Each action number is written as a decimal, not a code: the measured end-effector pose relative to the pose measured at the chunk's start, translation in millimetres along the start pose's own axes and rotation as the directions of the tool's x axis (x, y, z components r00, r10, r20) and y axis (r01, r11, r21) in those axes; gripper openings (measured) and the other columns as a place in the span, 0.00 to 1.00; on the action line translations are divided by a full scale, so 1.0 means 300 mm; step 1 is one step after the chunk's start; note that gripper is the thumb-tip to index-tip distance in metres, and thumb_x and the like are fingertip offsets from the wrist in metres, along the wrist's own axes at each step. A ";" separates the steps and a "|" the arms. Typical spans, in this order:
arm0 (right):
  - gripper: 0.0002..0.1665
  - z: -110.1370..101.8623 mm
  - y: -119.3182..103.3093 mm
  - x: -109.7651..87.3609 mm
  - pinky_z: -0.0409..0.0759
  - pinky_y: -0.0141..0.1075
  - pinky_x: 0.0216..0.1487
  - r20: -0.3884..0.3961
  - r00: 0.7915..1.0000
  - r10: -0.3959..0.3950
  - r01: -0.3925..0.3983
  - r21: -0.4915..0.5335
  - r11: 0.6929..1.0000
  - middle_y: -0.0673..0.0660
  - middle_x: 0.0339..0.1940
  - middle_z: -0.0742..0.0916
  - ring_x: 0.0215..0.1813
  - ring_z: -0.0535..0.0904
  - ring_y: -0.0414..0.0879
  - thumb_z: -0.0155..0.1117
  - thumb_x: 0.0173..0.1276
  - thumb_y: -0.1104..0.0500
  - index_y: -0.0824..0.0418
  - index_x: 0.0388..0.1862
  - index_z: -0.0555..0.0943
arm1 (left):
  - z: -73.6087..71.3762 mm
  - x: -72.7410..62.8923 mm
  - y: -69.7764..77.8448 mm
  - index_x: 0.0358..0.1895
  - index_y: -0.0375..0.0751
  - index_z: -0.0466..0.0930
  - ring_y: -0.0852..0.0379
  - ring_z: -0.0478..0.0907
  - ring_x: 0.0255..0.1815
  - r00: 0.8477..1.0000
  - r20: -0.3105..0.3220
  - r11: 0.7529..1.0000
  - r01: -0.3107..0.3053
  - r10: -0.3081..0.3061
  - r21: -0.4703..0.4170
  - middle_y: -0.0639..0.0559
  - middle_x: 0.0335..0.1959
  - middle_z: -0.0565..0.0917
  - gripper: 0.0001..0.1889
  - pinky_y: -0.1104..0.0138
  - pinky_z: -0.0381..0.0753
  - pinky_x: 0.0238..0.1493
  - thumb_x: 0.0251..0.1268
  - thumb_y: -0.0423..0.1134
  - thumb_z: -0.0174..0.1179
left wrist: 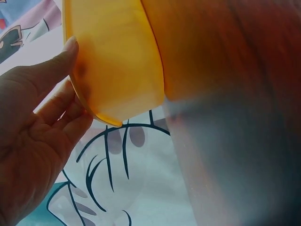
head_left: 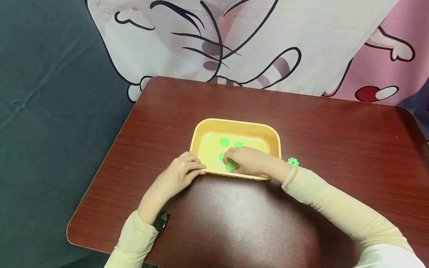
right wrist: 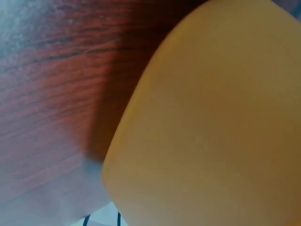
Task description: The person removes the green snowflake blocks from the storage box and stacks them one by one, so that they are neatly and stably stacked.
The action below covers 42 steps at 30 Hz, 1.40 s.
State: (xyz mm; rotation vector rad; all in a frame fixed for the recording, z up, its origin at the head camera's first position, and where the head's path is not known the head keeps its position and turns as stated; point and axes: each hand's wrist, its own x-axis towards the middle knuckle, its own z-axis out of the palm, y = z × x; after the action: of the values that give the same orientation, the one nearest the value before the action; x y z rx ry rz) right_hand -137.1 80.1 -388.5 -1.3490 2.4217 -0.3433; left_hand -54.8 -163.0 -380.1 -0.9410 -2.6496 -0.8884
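Note:
A yellow plastic bin (head_left: pixel 238 127) stands on the table, with several green notched discs (head_left: pixel 224 142) lying on its floor. My left hand (head_left: pixel 177 173) grips the bin's near left corner; in the left wrist view, its thumb and fingers close over the rim. Over the bin's near edge reaches my right hand (head_left: pixel 249 160), its fingers curled at a green disc (head_left: pixel 230 166) that it appears to pinch. The fingers partly cover the discs there. In the right wrist view, the bin's outer wall (right wrist: pixel 202 117) fills most of the picture and the right hand is out of sight.
One more green disc (head_left: pixel 293 162) lies on the tabletop just right of the bin, close to the right sleeve (head_left: pixel 305 184). The reddish-brown table (head_left: pixel 161 126) has rounded corners. Behind it hangs a cartoon-printed cloth (head_left: pixel 321 48).

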 end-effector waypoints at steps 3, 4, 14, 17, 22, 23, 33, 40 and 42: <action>0.18 -0.001 -0.001 -0.002 0.78 0.33 0.45 -0.018 0.999 -0.037 0.037 -0.012 0.999 0.47 0.42 0.80 0.39 0.77 0.39 0.71 0.57 0.55 0.57 0.46 0.79 | 0.000 0.001 -0.001 0.34 0.36 0.87 0.56 0.75 0.37 1.000 -0.003 1.000 0.001 -0.001 -0.004 0.53 0.30 0.82 0.06 0.69 0.78 0.39 0.52 0.33 0.68; 0.18 -0.002 -0.001 -0.003 0.78 0.34 0.46 -0.020 0.998 -0.054 0.053 -0.027 0.998 0.48 0.42 0.81 0.40 0.78 0.40 0.71 0.57 0.55 0.57 0.46 0.79 | 0.000 0.001 0.000 0.34 0.36 0.87 0.56 0.75 0.37 1.000 -0.004 1.000 0.000 0.000 -0.005 0.53 0.30 0.82 0.06 0.69 0.78 0.39 0.52 0.33 0.68; 0.15 -0.019 -0.007 -0.003 0.80 0.36 0.47 0.006 0.986 -0.165 0.164 -0.132 0.978 0.49 0.40 0.82 0.41 0.80 0.42 0.70 0.57 0.57 0.56 0.45 0.83 | 0.002 0.001 0.000 0.34 0.37 0.87 0.56 0.75 0.38 1.000 -0.009 1.000 -0.001 0.001 -0.015 0.53 0.30 0.82 0.06 0.69 0.78 0.40 0.52 0.33 0.69; 0.15 -0.025 -0.011 -0.005 0.80 0.35 0.47 0.015 0.985 -0.171 0.172 -0.131 0.976 0.49 0.41 0.83 0.42 0.81 0.43 0.70 0.58 0.58 0.57 0.45 0.83 | 0.002 0.001 -0.002 0.34 0.38 0.87 0.57 0.75 0.37 1.000 -0.014 1.000 -0.005 0.005 -0.016 0.54 0.30 0.82 0.06 0.69 0.78 0.39 0.51 0.33 0.69; 0.15 -0.030 -0.014 -0.007 0.80 0.34 0.47 0.021 0.984 -0.175 0.176 -0.119 0.977 0.49 0.41 0.83 0.41 0.81 0.42 0.70 0.58 0.59 0.57 0.45 0.84 | 0.005 -0.001 -0.006 0.32 0.39 0.87 0.58 0.74 0.36 0.999 -0.043 0.999 -0.030 0.029 -0.015 0.55 0.29 0.81 0.06 0.70 0.77 0.37 0.48 0.31 0.70; 0.15 -0.031 -0.014 -0.008 0.80 0.34 0.47 0.027 0.985 -0.172 0.174 -0.117 0.978 0.49 0.42 0.83 0.41 0.81 0.42 0.70 0.57 0.59 0.57 0.45 0.84 | 0.006 -0.001 -0.006 0.32 0.39 0.87 0.59 0.74 0.36 0.998 -0.047 0.999 -0.033 0.032 -0.015 0.56 0.29 0.81 0.06 0.70 0.77 0.37 0.48 0.31 0.70; 0.17 -0.039 -0.002 -0.011 0.80 0.36 0.43 0.015 0.985 -0.172 0.172 -0.187 0.967 0.49 0.38 0.81 0.34 0.77 0.40 0.70 0.56 0.56 0.59 0.45 0.82 | -0.002 -0.002 0.001 0.33 0.38 0.87 0.58 0.75 0.37 0.999 -0.044 0.999 -0.017 0.016 -0.027 0.55 0.29 0.82 0.06 0.70 0.78 0.38 0.50 0.32 0.69; 0.16 -0.049 0.010 -0.033 0.79 0.35 0.44 -0.065 0.986 -0.153 0.145 -0.111 0.983 0.47 0.39 0.82 0.38 0.79 0.39 0.68 0.56 0.54 0.55 0.43 0.82 | 0.004 -0.003 -0.008 0.32 0.37 0.87 0.58 0.74 0.36 0.998 -0.057 0.999 -0.036 0.035 -0.023 0.55 0.29 0.81 0.06 0.71 0.77 0.37 0.48 0.30 0.70; 0.15 -0.062 0.017 -0.046 0.79 0.34 0.42 -0.107 0.983 -0.152 0.142 -0.093 0.985 0.45 0.38 0.81 0.37 0.78 0.38 0.67 0.55 0.53 0.54 0.43 0.82 | 0.003 -0.003 -0.008 0.32 0.38 0.87 0.58 0.74 0.36 0.998 -0.052 0.999 -0.030 0.029 -0.025 0.55 0.29 0.81 0.06 0.70 0.77 0.37 0.49 0.31 0.70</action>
State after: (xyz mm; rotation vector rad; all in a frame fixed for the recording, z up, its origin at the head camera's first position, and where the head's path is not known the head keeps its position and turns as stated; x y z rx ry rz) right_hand -142.0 95.4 -371.1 -1.5916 2.4585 -0.3676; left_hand -55.5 -164.4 -382.3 -0.9480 -2.5804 -0.9290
